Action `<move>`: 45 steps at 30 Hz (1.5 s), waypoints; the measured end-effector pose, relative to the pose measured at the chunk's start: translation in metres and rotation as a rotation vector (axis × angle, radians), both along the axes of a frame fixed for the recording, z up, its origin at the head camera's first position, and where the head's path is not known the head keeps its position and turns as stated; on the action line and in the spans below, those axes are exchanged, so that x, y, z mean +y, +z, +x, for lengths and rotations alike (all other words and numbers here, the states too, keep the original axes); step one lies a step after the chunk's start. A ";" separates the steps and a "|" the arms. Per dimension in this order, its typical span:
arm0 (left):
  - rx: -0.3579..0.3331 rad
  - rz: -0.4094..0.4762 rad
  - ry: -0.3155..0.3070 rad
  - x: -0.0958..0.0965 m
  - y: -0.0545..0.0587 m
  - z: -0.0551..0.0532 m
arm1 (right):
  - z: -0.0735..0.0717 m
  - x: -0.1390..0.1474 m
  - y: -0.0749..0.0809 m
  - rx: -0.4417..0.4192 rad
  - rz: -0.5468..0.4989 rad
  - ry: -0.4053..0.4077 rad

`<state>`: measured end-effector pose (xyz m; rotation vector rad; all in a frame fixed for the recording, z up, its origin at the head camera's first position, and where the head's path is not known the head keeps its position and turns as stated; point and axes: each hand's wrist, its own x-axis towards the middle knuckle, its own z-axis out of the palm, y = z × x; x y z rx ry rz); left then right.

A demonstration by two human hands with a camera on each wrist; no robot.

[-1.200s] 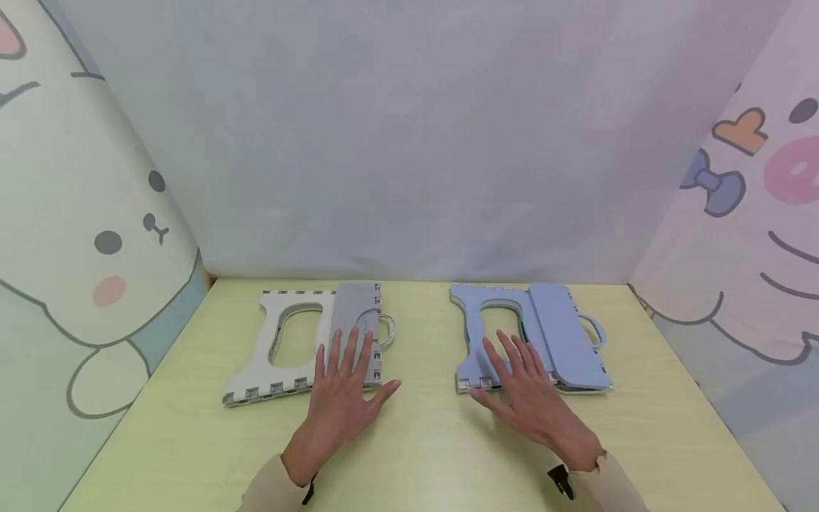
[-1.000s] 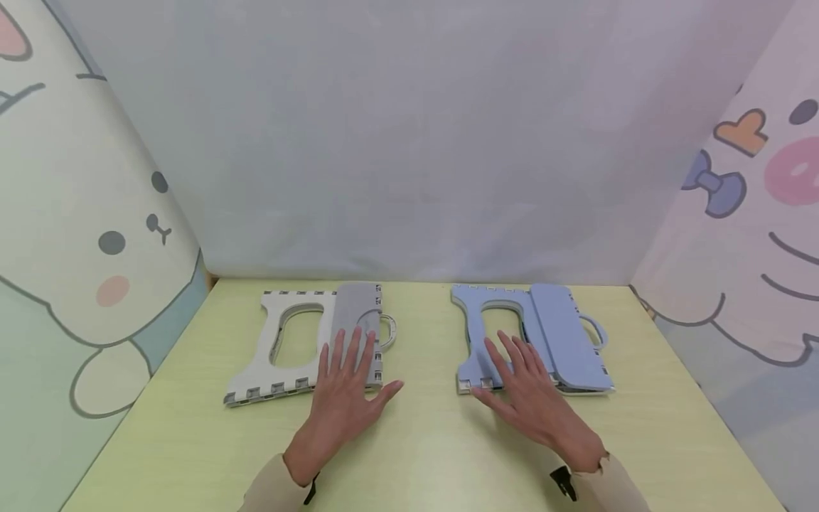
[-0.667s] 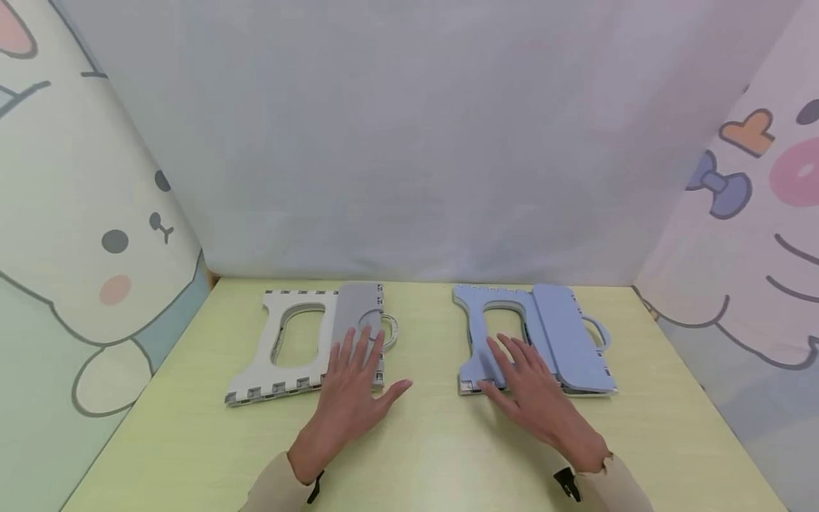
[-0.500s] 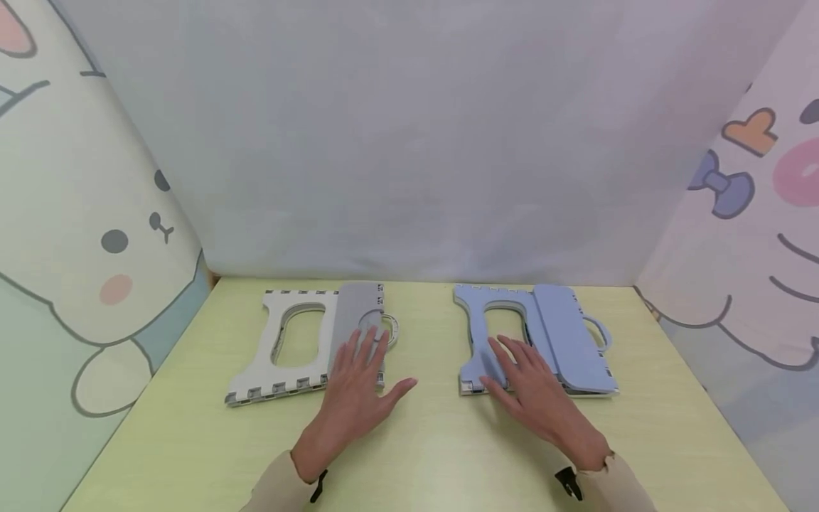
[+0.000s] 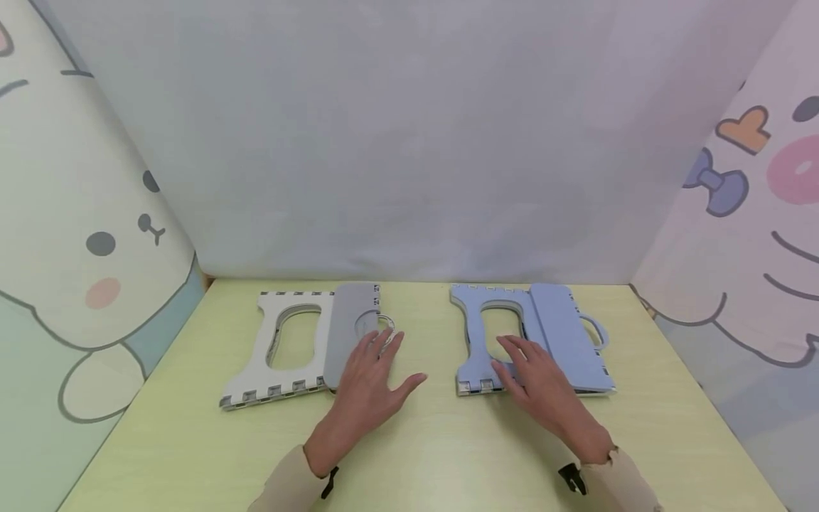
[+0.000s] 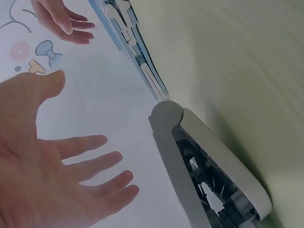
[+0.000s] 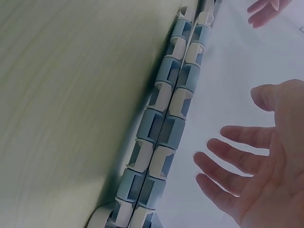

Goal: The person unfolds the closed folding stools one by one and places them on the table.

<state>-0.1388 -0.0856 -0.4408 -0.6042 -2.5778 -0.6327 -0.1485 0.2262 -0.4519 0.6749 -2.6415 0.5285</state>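
Note:
Two folding step stools lie folded flat on the table, side by side in the head view. The left one (image 5: 256,370) is white with a grey top panel and a small ring handle. The right one (image 5: 563,334) is light blue with a loop handle on its right side. My left hand (image 5: 366,391) hovers over the near right corner of the grey panel, fingers spread, holding nothing. My right hand (image 5: 542,387) is over the near edge of the blue stool, fingers loosely bent and holding nothing. Both wrist views show the palms apart from the stools' hinged edges.
The pale yellow wooden table (image 5: 422,455) reaches back to a plain whitish curtain (image 5: 409,142). Side panels with cartoon animals stand left and right, a rabbit-like figure (image 5: 83,178) and a pink-snouted one (image 5: 768,242).
My left hand has slid right, from the middle of the grey panel toward its right corner and ring handle. My right hand has shifted slightly right, its fingers more bent. Both stools lie as before.

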 end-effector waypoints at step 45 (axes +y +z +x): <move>0.030 0.094 -0.089 0.046 -0.008 -0.010 | -0.017 0.033 0.004 0.060 -0.173 -0.168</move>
